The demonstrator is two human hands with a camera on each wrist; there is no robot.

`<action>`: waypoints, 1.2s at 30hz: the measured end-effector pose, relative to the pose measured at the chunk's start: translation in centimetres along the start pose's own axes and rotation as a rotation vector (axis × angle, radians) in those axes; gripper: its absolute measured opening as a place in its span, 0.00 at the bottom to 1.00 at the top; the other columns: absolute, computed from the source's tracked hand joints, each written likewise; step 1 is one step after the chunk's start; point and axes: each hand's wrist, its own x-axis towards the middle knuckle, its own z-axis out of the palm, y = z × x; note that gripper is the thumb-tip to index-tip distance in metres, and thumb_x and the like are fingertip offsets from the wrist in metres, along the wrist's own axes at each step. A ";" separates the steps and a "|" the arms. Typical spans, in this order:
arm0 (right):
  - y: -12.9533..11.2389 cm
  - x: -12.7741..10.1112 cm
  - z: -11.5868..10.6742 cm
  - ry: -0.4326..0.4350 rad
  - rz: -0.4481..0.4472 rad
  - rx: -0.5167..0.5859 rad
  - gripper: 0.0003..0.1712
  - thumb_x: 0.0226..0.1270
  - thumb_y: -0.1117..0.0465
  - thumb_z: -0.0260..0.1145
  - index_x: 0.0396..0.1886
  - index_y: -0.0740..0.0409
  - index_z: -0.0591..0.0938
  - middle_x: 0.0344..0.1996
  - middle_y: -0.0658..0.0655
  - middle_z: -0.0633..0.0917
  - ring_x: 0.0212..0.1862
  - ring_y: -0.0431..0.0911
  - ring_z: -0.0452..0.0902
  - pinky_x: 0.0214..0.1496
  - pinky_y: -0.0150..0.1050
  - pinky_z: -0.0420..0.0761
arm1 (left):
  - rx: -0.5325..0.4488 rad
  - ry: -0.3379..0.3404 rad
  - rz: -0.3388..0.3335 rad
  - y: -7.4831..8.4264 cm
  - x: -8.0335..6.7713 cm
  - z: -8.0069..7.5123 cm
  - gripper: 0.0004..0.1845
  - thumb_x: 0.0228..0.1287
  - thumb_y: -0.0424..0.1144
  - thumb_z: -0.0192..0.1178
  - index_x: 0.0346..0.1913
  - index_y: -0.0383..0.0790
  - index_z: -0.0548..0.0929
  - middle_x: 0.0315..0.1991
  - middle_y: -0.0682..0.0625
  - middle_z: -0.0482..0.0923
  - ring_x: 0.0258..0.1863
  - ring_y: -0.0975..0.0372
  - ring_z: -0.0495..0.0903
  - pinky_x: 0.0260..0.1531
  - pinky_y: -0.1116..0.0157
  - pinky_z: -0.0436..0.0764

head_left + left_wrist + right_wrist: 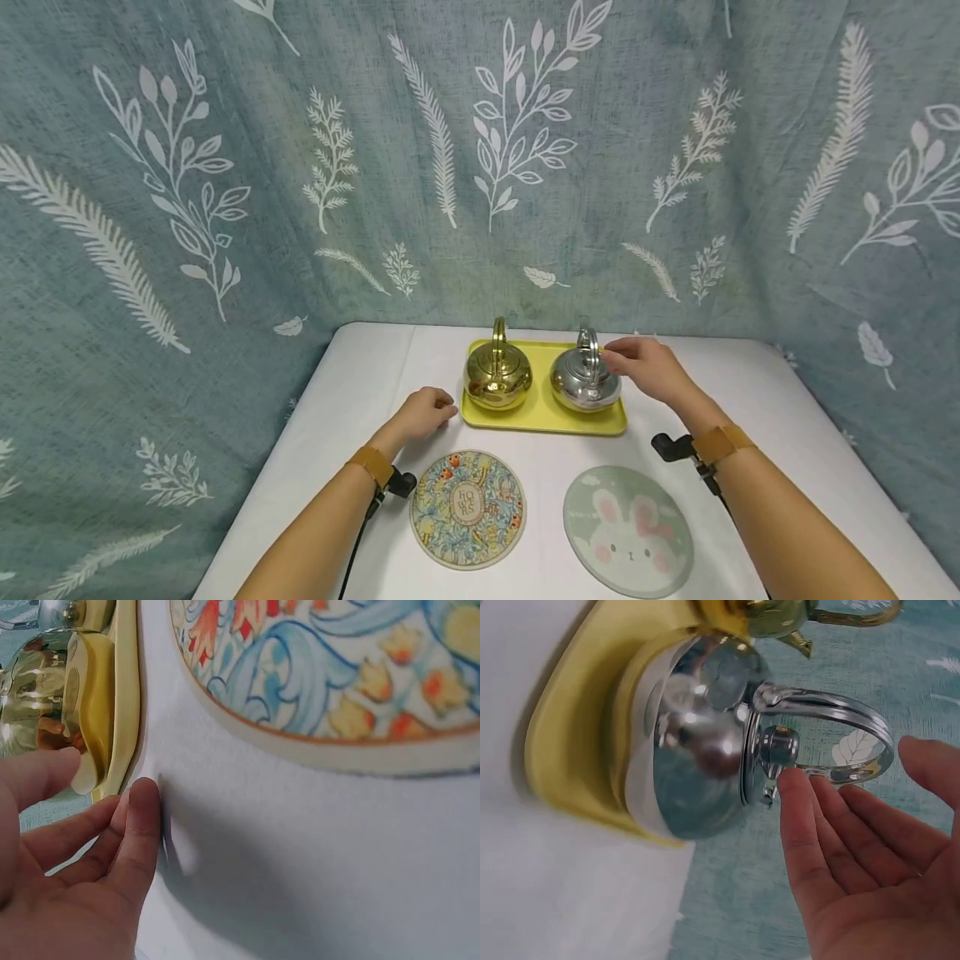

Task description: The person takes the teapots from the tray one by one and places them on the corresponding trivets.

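Two kettles stand on a yellow tray (pixel 543 421) at the centre of the head view: a gold kettle (pixel 497 379) on the left and a silver kettle (pixel 584 382) on the right. The right hand (pixel 647 367) reaches the silver kettle's handle with fingers straight and spread, holding nothing; in the right wrist view one fingertip seems to touch the lid knob, though blur makes contact uncertain. The left hand (pixel 424 412) rests on the white table (pixel 360 392) just left of the tray, fingers loosely curled and empty. Lower in the frame lie a floral round mat (pixel 467 508) and a rabbit round mat (pixel 628 531).
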 end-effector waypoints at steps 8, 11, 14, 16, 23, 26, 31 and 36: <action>0.2 1.5 0.5 0.002 0.118 0.394 0.30 0.88 0.55 0.62 0.72 0.77 0.75 0.58 0.72 0.86 0.54 0.54 0.90 0.64 0.52 0.85 | -0.031 0.002 0.030 0.2 0.5 0.6 0.18 0.80 0.32 0.62 0.64 0.22 0.83 0.36 0.47 0.89 0.33 0.60 0.88 0.37 0.63 0.85; 0.0 1.9 0.9 0.008 0.154 0.444 0.30 0.87 0.56 0.63 0.73 0.77 0.75 0.58 0.72 0.86 0.51 0.50 0.91 0.62 0.51 0.86 | -0.041 0.007 0.023 0.1 0.7 0.9 0.17 0.80 0.30 0.62 0.63 0.22 0.84 0.33 0.49 0.89 0.32 0.61 0.87 0.37 0.63 0.84; -0.2 2.1 1.2 0.012 0.178 0.475 0.31 0.86 0.56 0.65 0.72 0.78 0.75 0.58 0.72 0.86 0.49 0.49 0.91 0.60 0.48 0.88 | -0.079 0.022 -0.003 0.1 1.0 1.2 0.15 0.79 0.29 0.62 0.61 0.23 0.86 0.33 0.48 0.89 0.31 0.60 0.89 0.37 0.64 0.86; -0.3 2.2 1.2 0.012 0.182 0.488 0.31 0.86 0.56 0.65 0.72 0.78 0.75 0.58 0.72 0.86 0.48 0.49 0.91 0.58 0.47 0.88 | -0.131 0.038 -0.046 0.1 1.2 1.3 0.14 0.78 0.28 0.63 0.60 0.23 0.86 0.34 0.47 0.89 0.31 0.59 0.90 0.37 0.64 0.87; -0.4 2.6 1.1 0.015 0.188 0.518 0.29 0.85 0.57 0.66 0.70 0.78 0.77 0.55 0.70 0.88 0.45 0.46 0.91 0.56 0.45 0.89 | -0.269 0.091 -0.154 0.2 2.0 1.7 0.12 0.76 0.27 0.68 0.57 0.24 0.88 0.37 0.44 0.88 0.31 0.59 0.91 0.34 0.64 0.91; -0.5 2.7 1.2 0.011 0.186 0.502 0.30 0.85 0.55 0.67 0.69 0.77 0.78 0.55 0.69 0.88 0.45 0.46 0.91 0.58 0.48 0.89 | -0.276 0.117 -0.175 0.3 2.1 1.8 0.11 0.75 0.26 0.68 0.55 0.25 0.89 0.37 0.43 0.88 0.30 0.58 0.91 0.33 0.64 0.91; -0.7 2.6 1.3 0.034 0.198 0.488 0.29 0.84 0.55 0.68 0.69 0.75 0.79 0.55 0.67 0.88 0.45 0.45 0.90 0.56 0.44 0.89 | -0.281 0.142 -0.187 0.4 2.1 1.9 0.10 0.75 0.27 0.69 0.53 0.26 0.90 0.37 0.43 0.88 0.28 0.59 0.91 0.32 0.64 0.91; -0.6 2.5 1.3 0.064 0.215 0.523 0.26 0.84 0.58 0.68 0.68 0.77 0.79 0.49 0.64 0.88 0.42 0.43 0.89 0.53 0.40 0.90 | -0.282 0.148 -0.196 0.6 1.9 1.9 0.09 0.74 0.28 0.70 0.52 0.26 0.90 0.37 0.42 0.88 0.29 0.58 0.92 0.32 0.64 0.91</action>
